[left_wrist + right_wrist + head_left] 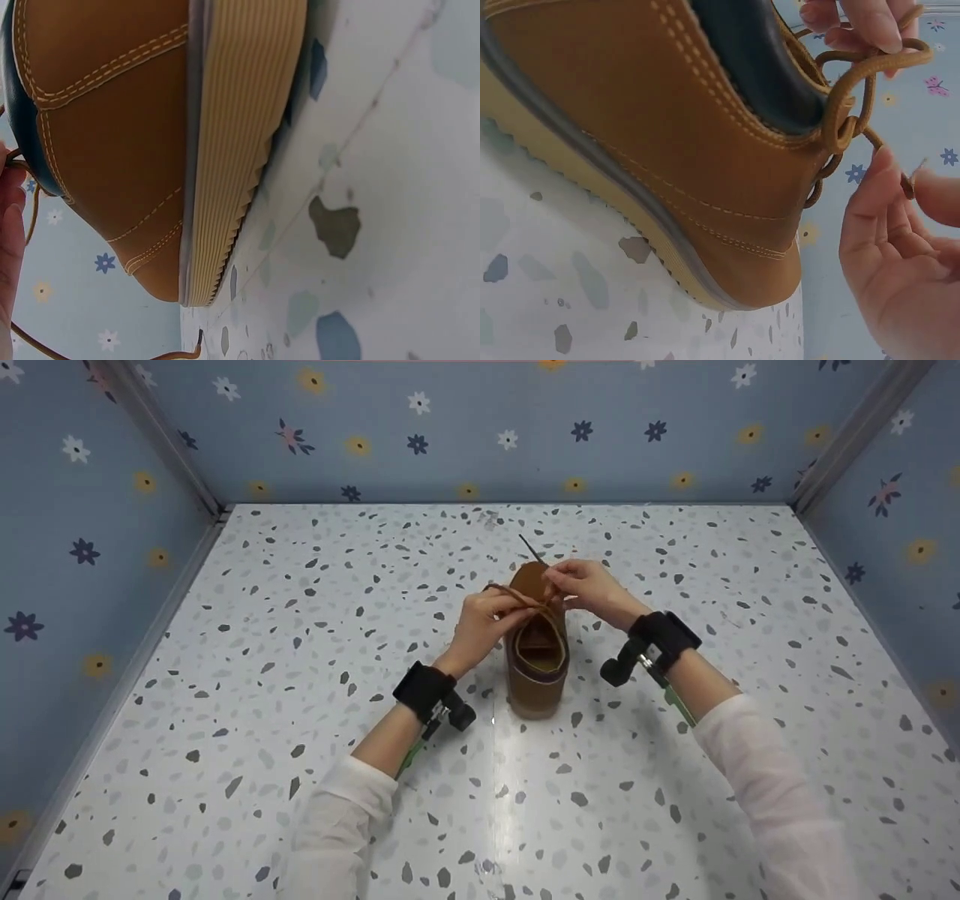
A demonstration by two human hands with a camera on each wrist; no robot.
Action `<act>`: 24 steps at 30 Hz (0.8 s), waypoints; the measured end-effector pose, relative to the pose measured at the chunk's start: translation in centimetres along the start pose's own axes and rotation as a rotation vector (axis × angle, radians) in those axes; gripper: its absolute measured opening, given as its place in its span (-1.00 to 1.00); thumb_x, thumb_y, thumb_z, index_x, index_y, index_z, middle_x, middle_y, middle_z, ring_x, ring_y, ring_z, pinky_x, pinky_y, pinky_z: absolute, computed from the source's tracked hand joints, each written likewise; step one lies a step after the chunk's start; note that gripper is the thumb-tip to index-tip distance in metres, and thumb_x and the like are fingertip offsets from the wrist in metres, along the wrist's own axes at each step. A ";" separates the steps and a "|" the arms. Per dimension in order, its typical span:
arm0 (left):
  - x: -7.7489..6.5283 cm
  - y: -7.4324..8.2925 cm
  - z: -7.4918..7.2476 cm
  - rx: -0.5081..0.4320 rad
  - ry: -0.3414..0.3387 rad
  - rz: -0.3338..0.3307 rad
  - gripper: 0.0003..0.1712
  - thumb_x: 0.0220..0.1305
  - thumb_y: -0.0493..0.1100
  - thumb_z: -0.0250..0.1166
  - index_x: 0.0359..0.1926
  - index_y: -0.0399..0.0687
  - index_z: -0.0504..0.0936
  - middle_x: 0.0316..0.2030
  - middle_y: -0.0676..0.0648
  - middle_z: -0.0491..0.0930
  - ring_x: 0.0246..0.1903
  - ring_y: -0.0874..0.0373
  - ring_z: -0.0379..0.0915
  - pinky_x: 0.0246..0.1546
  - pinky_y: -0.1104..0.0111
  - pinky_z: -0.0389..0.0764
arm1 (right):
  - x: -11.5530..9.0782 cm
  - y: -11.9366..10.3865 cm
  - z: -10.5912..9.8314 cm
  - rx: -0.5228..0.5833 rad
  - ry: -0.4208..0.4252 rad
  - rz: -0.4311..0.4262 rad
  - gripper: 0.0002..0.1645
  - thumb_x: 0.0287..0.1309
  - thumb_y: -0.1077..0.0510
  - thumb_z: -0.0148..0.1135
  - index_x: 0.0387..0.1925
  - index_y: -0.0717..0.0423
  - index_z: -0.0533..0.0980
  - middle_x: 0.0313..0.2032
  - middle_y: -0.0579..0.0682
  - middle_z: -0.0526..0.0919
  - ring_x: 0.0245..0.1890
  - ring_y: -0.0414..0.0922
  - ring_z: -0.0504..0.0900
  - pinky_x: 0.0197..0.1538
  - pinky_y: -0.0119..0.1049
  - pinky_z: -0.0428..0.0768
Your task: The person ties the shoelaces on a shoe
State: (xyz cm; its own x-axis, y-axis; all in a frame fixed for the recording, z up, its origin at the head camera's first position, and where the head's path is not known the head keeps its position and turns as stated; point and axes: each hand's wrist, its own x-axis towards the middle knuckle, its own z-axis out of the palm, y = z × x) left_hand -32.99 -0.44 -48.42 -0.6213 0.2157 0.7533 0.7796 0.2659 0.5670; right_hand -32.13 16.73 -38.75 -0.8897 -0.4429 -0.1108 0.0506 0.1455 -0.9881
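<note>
A tan-brown lace-up shoe [535, 695] with a dark collar and a pale ridged sole [240, 120] stands upright, toe pointing away. At its throat, my left hand [480, 622] pinches a looped part of the brown shoelace [835, 112]. My right hand [596, 591] pinches another stretch of lace between thumb and forefinger, just right of the shoe. From those fingers a dark lace end [531, 547] sticks out up and to the left. In the right wrist view the lace crosses in a loose loop above the eyelets. Only part of my left hand [9, 247] shows in the left wrist view.
The shoe stands on a white speckled tabletop [262, 697]. Blue flowered panels [495, 405] enclose it at the back and both sides. Each wrist wears a black strap [424, 690] with a small mount.
</note>
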 end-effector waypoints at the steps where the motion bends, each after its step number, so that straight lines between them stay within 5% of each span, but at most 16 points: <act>1: 0.0 0.0 0.0 0.000 -0.005 -0.002 -0.81 -0.26 -0.11 0.13 -0.46 0.19 0.48 -0.50 0.21 0.39 -0.59 0.37 0.26 -0.65 0.56 0.27 | -0.7 -0.9 0.6 -0.003 -0.007 0.012 -0.57 -0.16 0.08 -0.08 -0.29 0.36 0.24 -0.42 0.21 0.34 -0.47 -0.03 0.34 -0.44 -0.24 0.31; 3: 0.1 0.2 -0.1 -0.002 -0.007 0.022 -0.82 -0.24 -0.10 0.11 -0.45 0.18 0.48 -0.49 0.21 0.39 -0.59 0.38 0.26 -0.65 0.57 0.27 | -1.4 -1.6 0.8 0.001 -0.047 0.015 -0.59 -0.18 0.13 -0.04 -0.28 0.36 0.25 -0.38 0.19 0.33 -0.42 -0.03 0.33 -0.38 -0.27 0.30; 5: 0.7 2.8 -1.4 -0.032 -0.046 0.003 -0.82 -0.24 -0.15 0.12 -0.45 0.09 0.49 -0.49 0.15 0.41 -0.57 0.34 0.27 -0.63 0.55 0.28 | -1.7 -1.7 0.8 -0.017 -0.077 0.012 -0.61 -0.20 0.17 -0.01 -0.28 0.36 0.27 -0.35 0.18 0.34 -0.38 -0.02 0.32 -0.34 -0.27 0.28; 6: 0.7 2.8 -1.4 -0.031 -0.039 0.009 -0.82 -0.24 -0.14 0.12 -0.45 0.10 0.49 -0.49 0.16 0.40 -0.58 0.35 0.27 -0.64 0.55 0.28 | -1.7 -1.6 0.7 -0.038 -0.086 0.006 -0.61 -0.21 0.18 0.01 -0.28 0.34 0.28 -0.35 0.17 0.34 -0.36 -0.02 0.32 -0.33 -0.28 0.28; 7: 0.3 1.6 -0.8 -0.018 -0.010 0.031 -0.81 -0.26 -0.10 0.12 -0.45 0.17 0.48 -0.49 0.22 0.39 -0.58 0.38 0.26 -0.64 0.57 0.27 | -1.7 -1.5 0.7 -0.063 -0.091 -0.003 -0.60 -0.23 0.18 0.03 -0.28 0.34 0.28 -0.35 0.17 0.35 -0.35 -0.01 0.32 -0.33 -0.27 0.28; 10: 0.2 1.3 -0.7 0.008 0.000 0.008 -0.80 -0.28 -0.11 0.14 -0.46 0.21 0.48 -0.50 0.25 0.38 -0.59 0.37 0.25 -0.65 0.55 0.26 | -1.8 -1.2 0.6 -0.133 -0.108 -0.031 -0.65 -0.27 0.17 0.06 -0.35 0.30 0.33 -0.40 0.15 0.38 -0.40 -0.02 0.34 -0.37 -0.26 0.30; 12: -0.4 -1.3 0.5 0.041 0.042 0.026 -0.79 -0.28 -0.05 0.13 -0.46 0.32 0.45 -0.51 0.31 0.35 -0.60 0.41 0.22 -0.68 0.57 0.24 | -2.0 -1.4 0.8 -0.139 -0.124 -0.041 -0.68 -0.28 0.19 0.07 -0.39 0.29 0.33 -0.42 0.15 0.39 -0.43 -0.02 0.35 -0.39 -0.24 0.29; 18: -0.3 -1.1 0.5 0.037 0.033 0.014 -0.79 -0.28 -0.05 0.13 -0.45 0.32 0.45 -0.51 0.31 0.35 -0.61 0.41 0.22 -0.69 0.56 0.24 | -2.4 -1.9 1.2 -0.107 -0.155 -0.057 -0.64 -0.29 0.27 0.07 -0.35 0.37 0.27 -0.38 0.20 0.37 -0.38 0.00 0.34 -0.34 -0.21 0.27; 24: -0.3 -1.2 0.5 0.036 0.044 0.022 -0.78 -0.29 -0.06 0.14 -0.45 0.32 0.45 -0.50 0.30 0.35 -0.62 0.41 0.22 -0.69 0.56 0.24 | -2.5 -1.7 1.5 -0.199 -0.125 -0.100 -0.72 -0.26 0.23 0.05 -0.37 0.27 0.37 -0.39 0.13 0.40 -0.39 -0.05 0.36 -0.35 -0.28 0.29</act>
State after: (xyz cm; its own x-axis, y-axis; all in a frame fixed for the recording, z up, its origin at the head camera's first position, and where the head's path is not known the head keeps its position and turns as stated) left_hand -33.78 -0.34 -49.53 -0.5994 0.1806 0.7798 0.7894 0.2950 0.5384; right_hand -29.32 16.28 -36.96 -0.8219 -0.5684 -0.0383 -0.1362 0.2614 -0.9556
